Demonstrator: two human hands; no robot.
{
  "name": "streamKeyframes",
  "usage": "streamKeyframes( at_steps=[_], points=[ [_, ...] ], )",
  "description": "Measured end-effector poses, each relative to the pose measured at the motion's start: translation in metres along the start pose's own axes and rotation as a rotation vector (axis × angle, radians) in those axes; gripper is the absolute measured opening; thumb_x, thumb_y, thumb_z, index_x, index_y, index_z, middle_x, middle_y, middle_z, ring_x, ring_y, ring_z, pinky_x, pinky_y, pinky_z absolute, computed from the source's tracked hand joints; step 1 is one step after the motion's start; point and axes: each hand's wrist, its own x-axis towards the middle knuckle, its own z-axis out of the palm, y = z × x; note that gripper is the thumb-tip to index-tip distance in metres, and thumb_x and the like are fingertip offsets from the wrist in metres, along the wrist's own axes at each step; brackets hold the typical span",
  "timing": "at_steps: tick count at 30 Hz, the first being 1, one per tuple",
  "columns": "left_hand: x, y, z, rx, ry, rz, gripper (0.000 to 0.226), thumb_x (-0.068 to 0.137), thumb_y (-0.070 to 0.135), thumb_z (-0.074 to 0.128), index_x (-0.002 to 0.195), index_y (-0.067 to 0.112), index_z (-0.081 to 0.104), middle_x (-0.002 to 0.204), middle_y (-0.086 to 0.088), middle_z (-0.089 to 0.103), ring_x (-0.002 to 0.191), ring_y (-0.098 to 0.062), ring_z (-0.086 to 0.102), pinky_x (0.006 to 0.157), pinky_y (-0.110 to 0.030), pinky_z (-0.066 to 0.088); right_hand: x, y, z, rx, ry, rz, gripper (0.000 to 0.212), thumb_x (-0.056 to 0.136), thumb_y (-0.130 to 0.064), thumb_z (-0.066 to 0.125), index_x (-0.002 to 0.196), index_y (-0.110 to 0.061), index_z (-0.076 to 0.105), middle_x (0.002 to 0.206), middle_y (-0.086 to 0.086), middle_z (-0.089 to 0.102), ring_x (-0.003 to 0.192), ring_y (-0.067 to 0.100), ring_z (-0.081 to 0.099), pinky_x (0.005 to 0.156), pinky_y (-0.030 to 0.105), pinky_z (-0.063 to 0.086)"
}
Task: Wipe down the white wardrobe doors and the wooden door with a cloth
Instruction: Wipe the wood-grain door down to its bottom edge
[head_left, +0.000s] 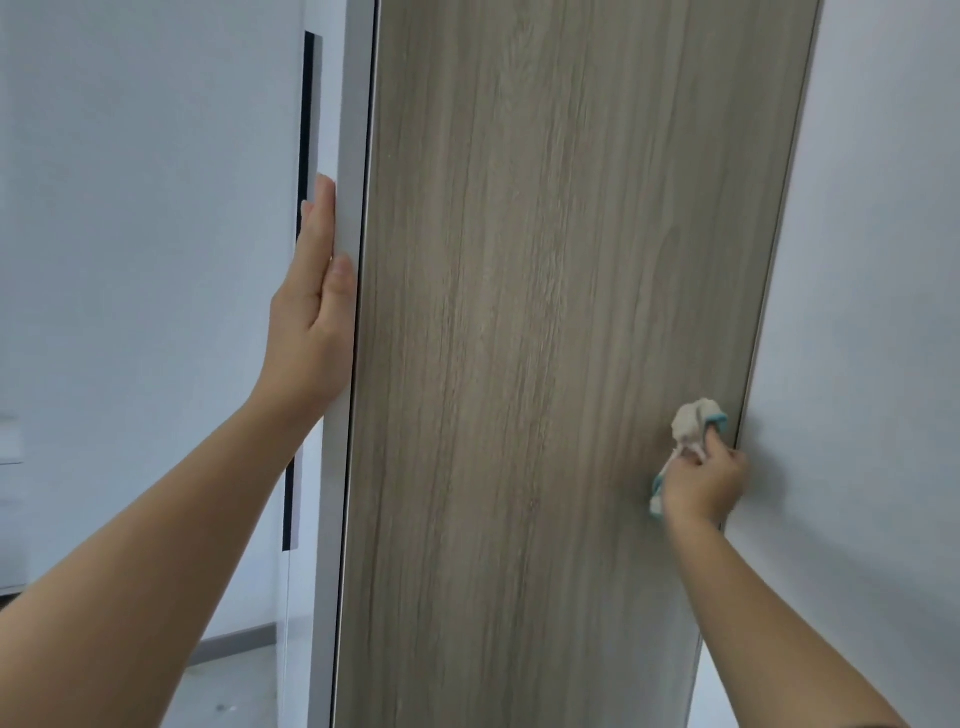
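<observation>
The wooden door (519, 312) is filling the middle of the view, its grey-brown grain running from top to bottom. The left hand (311, 322) is lying wide and flat along the door's left edge, against the white edging (353, 130) there. Its fingers are pointing straight up beside the edging, its thumb is resting on the edging's front face, and it is gripping nothing. The right hand (706, 483) is reaching to the door's right edge, in the lower half of the panel, with its fingers curled round a bunched cloth (691, 421). The cloth is cream with a teal border. A rounded wad of it is sticking out above the fingers and touching the wood just beside the right edge, while a smaller tail is hanging out below the hand. A pale wall (883, 260) is showing to the right of the door. Left of the white edging a narrow black strip (310, 104) is running vertically, and a grey floor (234, 675) is showing at the bottom left.
</observation>
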Motion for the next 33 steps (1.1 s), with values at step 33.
streamKeyframes(
  at_steps=[33],
  points=[
    [-0.002,0.003,0.001,0.034,-0.004,0.004,0.051,0.106,0.018,0.026,0.155,0.024,0.012,0.161,0.013,0.018,0.146,0.000,0.015,0.123,-0.033,0.016,-0.078,-0.058,0.022,0.102,-0.103,-0.417,0.048,0.076,0.012,0.062,0.120,-0.004,0.065,0.092,0.005,0.040,0.076,0.022,0.050,0.074,0.023,0.041]
  ],
)
